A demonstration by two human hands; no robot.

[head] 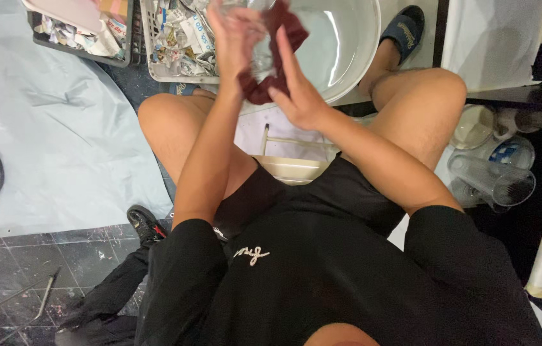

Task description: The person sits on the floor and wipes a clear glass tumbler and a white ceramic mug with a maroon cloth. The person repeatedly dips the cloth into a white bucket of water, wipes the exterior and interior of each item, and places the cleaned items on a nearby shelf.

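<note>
My left hand (236, 35) grips a clear drinking glass (259, 54) held up in front of me. A dark red cloth (277, 38) is wrapped around the glass, and my right hand (300, 90) presses that cloth against its side. Both hands hover above my knees, over the near edge of a large white basin (348, 38) with water in it. Most of the glass is hidden by my fingers and the cloth.
A white basket (175, 45) and a dark basket (85, 38) of crumpled paper wrappings stand at the top left on a pale plastic sheet (59, 141). Several clear glasses (495, 176) lie at the right by a dark shelf. A low stool (290, 166) is under me.
</note>
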